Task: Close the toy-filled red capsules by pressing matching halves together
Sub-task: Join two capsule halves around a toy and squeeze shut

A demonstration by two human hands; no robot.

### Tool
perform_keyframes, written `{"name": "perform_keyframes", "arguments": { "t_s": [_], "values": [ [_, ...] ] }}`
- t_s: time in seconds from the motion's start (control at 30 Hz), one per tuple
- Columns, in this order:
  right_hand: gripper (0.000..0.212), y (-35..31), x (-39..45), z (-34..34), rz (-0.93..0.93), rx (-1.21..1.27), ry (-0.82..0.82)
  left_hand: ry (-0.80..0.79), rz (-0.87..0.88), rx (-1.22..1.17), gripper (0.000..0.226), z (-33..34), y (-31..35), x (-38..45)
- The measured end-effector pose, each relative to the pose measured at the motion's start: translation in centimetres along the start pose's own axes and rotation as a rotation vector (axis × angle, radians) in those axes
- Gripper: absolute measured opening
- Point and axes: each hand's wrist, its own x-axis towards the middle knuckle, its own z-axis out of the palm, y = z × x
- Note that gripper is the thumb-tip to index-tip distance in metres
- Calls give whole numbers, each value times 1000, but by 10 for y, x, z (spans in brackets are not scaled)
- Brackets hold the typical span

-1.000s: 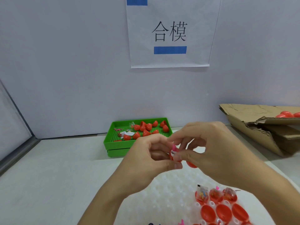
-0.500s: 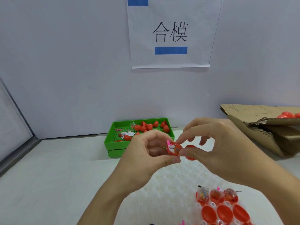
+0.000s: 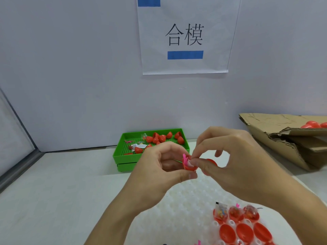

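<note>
Left hand (image 3: 159, 171) grip clamps the toy-filled red plastic capsule half (image 3: 189, 167); right hand (image 3: 235, 167), at its 3 o'clock, grips the empty matching red half (image 3: 211, 161); the protruding pink toy (image 3: 185, 159) risks jamming the seam.

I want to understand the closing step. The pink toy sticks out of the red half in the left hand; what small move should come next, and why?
Probably the right hand should push the pink toy down into the red half that the left hand holds. The toy rises above the rim, so the second half, kept in the right hand, could hardly seat yet.
</note>
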Motion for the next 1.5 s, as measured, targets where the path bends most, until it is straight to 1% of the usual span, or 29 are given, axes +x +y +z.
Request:
{"name": "perform_keyframes", "arguments": {
  "t_s": [0.17,0.27,0.4,0.53,0.7,0.83,0.9,0.97,1.03,1.13,1.2,1.23,1.27,1.33,1.37,1.5],
  "values": [
    [13,1,0,1,2,-57,-4,3,-5,12,30,1,-1,0],
    [7,2,-1,2,-2,-46,23,-1,-6,14,31,0,-2,0],
    [20,0,-2,4,-26,9,-9,-20,-1,11,30,0,-2,0],
    [14,3,0,2,-21,-13,-1,-22,-3,21,28,0,-1,0],
    [18,4,0,0,-15,-10,4,-22,-11,19,29,1,-1,0],
    [24,3,1,-2,-29,12,1,-2,-27,9,37,1,-1,0],
    [21,4,2,-4,-21,30,2,7,-25,13,39,1,-1,0],
    [20,7,2,-7,28,78,-3,19,-19,23,37,1,-1,0],
    [25,14,1,-11,115,129,-64,31,-13,27,33,0,-1,0],
    [51,23,-2,-17,242,149,-275,54,1,31,32,0,-1,0],
    [60,26,-2,-18,283,184,-392,64,13,44,32,0,-1,1],
    [58,27,-2,-18,285,210,-408,68,16,51,32,1,-2,1],
    [50,27,-1,-17,276,231,-394,72,16,58,31,1,-2,1],
    [30,28,0,-15,246,241,-313,81,10,78,31,1,-4,1],
    [23,29,0,-14,232,230,-273,86,4,88,32,1,-5,1],
    [15,26,1,-14,209,222,-211,106,-7,113,42,2,-6,1]
  ]
}}
